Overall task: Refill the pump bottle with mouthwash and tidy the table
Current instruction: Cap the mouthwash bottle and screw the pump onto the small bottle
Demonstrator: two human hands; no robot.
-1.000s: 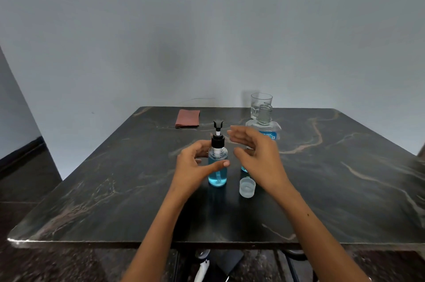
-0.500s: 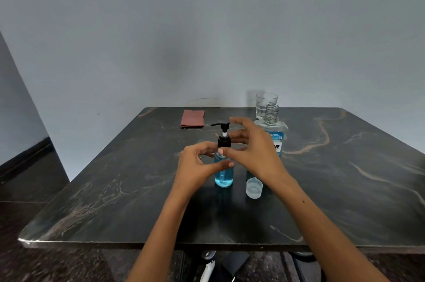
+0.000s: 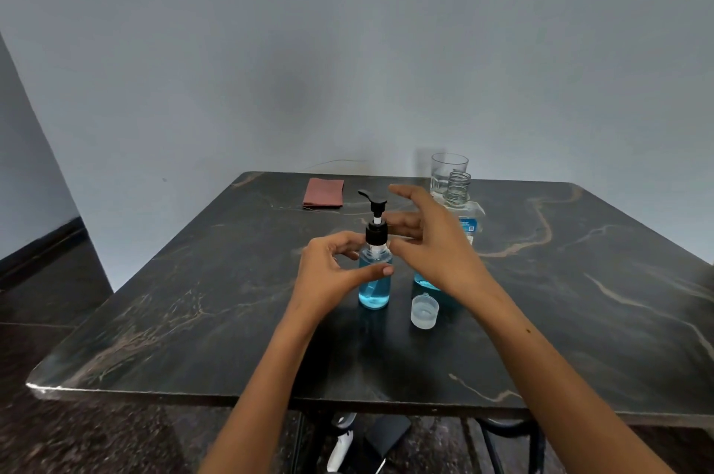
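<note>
Holding the pump bottle [image 3: 374, 272] upright near the middle of the worktop [image 3: 193, 299], your left hand [image 3: 332, 274] curls its thumb and fingers round the blue-filled body. Your right hand [image 3: 432, 241] hovers just beside the black pump top, fingers spread and loose, grasping nothing. The uncapped mouthwash bottle [image 3: 461, 214] stands behind that hand, its clear cap [image 3: 425, 310] on the worktop just in front. A glass [image 3: 448, 172] and a folded cloth [image 3: 323, 193] sit along the far edge.
</note>
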